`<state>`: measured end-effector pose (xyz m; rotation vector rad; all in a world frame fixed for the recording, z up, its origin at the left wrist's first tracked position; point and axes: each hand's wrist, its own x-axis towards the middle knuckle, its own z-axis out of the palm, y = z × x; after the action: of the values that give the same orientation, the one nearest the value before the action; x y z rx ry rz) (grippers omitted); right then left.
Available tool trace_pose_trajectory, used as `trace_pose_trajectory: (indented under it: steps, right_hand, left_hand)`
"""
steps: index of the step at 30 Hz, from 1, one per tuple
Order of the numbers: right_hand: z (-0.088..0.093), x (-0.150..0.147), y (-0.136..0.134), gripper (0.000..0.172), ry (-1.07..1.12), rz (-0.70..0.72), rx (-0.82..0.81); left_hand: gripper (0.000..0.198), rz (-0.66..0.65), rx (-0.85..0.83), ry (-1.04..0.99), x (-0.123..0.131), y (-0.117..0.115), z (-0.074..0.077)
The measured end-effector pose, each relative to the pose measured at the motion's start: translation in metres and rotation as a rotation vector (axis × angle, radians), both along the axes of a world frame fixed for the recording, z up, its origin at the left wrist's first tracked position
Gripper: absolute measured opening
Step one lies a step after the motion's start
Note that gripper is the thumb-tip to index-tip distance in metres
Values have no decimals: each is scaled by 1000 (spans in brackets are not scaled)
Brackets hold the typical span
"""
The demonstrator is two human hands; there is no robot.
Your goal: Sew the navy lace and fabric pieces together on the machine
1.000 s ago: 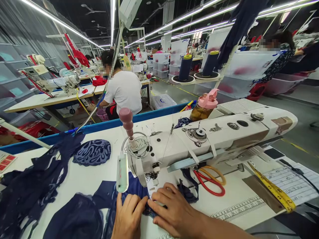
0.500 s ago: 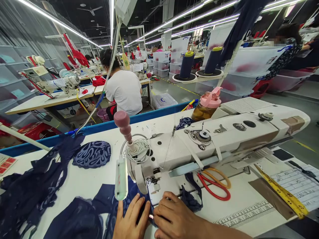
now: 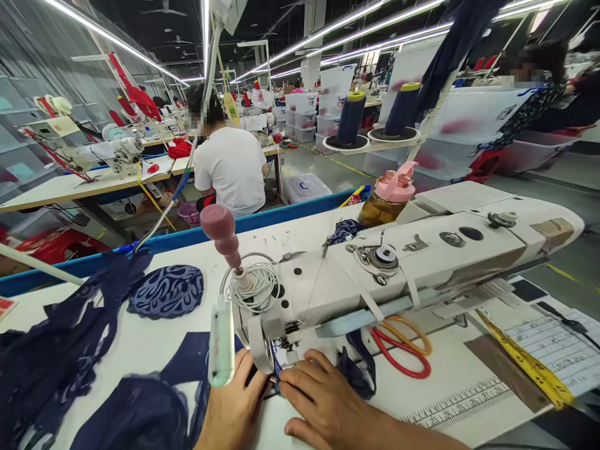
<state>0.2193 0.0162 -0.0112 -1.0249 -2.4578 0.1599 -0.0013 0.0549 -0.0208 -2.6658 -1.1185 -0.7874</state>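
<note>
Navy cloth [image 3: 277, 370] lies at the needle end of the sewing machine [image 3: 337, 281], whose body stretches toward two o'clock. The left hand [image 3: 237, 390] reaches in from seven o'clock, the bent-fingered right hand [image 3: 312, 387] from four; whether either pinches the cloth cannot be told. On the worktop [image 3: 140, 350], scissors [image 3: 412, 375] lie at three o'clock, a patterned piece [image 3: 166, 292] at ten.

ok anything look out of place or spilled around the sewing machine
Nothing looks spilled. Mild oddities: the drink bottle stands behind the sewing machine, beside navy fabric that a leak could wet, and a pink-handled tool leans upward from the coiled cord on the machine's head.
</note>
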Motion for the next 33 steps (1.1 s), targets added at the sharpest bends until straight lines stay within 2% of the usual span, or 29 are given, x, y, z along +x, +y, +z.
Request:
trace_pose_trajectory:
  steps: [3,7,12,15,20,24,28,31,33]
  right_hand:
    - [-1,-3,2,41,-13,-12,-25]
    - [-2,-6,0,42,-8,-25,-44]
    - [-5,-6,-3,47,-10,2,1]
    - [-3,-6,-3,44,-18,-10,-8]
    - [-4,-3,-3,40,34,-13,6]
    - [-8,-4,-1,50,19,-46,5]
    - [-7,-10,2,51,-35,-46,-3]
    - [-5,-10,1,48,-61,-46,9]
    - [-5,-5,-3,46,-59,-111,45]
  left_hand:
    - [38,-16,-24,36,4,3,3]
    - [38,68,74,57,12,-2,4]
    - [35,26,44,25,10,-5,8]
    - [33,23,37,51,9,-7,4]
    - [36,75,40,86,13,-10,-12]
    - [42,105,63,23,15,0,-10]
    - [41,87,128,141,20,3,-5]
    - [30,172,133,201,24,-3,-11]
    - [31,177,139,205,22,-5,-16]
